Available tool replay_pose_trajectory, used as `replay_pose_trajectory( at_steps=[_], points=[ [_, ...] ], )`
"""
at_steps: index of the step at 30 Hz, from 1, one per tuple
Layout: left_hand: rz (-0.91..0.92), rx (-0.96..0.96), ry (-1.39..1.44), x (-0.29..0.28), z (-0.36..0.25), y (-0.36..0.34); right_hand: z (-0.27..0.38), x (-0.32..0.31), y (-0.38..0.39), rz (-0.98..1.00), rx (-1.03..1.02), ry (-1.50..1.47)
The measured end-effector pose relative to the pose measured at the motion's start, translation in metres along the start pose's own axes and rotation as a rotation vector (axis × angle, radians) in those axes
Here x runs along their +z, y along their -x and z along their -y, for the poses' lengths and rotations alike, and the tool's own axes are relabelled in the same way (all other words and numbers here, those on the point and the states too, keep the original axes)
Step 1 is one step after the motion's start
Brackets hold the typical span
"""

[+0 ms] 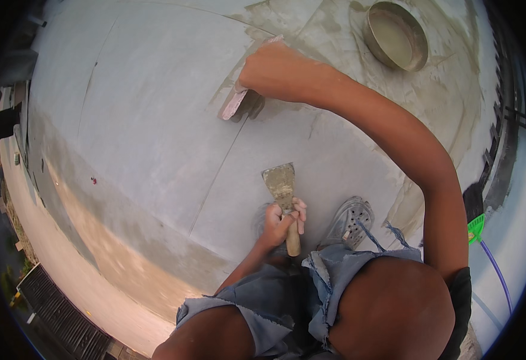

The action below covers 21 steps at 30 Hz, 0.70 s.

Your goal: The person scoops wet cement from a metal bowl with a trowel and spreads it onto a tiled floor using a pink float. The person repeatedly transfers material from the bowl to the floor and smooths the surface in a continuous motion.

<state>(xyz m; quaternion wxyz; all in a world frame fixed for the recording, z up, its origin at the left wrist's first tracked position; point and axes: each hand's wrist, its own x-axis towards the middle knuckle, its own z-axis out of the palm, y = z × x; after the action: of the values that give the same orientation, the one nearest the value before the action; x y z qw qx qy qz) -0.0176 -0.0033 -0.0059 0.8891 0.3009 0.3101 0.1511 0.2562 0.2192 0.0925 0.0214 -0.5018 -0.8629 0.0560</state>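
Note:
My right hand [278, 73] is closed in a fist around a float, whose pale pinkish edge [234, 107] rests on the grey floor [155, 108] ahead of me. The hand hides most of the float's top. Wet grey smears lie about it, and a thin joint line runs toward me from beneath. Close to my feet, my left hand [282, 223] grips a putty knife [280, 180] by its wooden handle. Its wide blade is coated with grey paste and points away from me, held over the floor.
A round metal bowl [369, 43] with grey slurry stands at the far right on smeared floor. A grey clog [350, 221] is on my right foot. At the right edge lies a broom with a green head [476, 228] and purple handle. A dark grate [65, 312] shows lower left.

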Motion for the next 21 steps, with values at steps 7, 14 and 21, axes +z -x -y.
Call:
replay_pose_trajectory(
  at_steps=[7,14,21],
  points=[
    [-0.031,-0.002,-0.023,-0.004,0.003,0.003,-0.012,-0.026,0.027,0.020,0.077,0.033],
    [-0.023,0.010,0.002,-0.001,0.002,-0.001,-0.006,-0.003,0.031,0.079,0.125,0.086],
    [-0.053,0.005,-0.012,0.003,-0.004,0.000,0.022,-0.016,0.118,-0.135,0.214,-0.037]
  ],
)
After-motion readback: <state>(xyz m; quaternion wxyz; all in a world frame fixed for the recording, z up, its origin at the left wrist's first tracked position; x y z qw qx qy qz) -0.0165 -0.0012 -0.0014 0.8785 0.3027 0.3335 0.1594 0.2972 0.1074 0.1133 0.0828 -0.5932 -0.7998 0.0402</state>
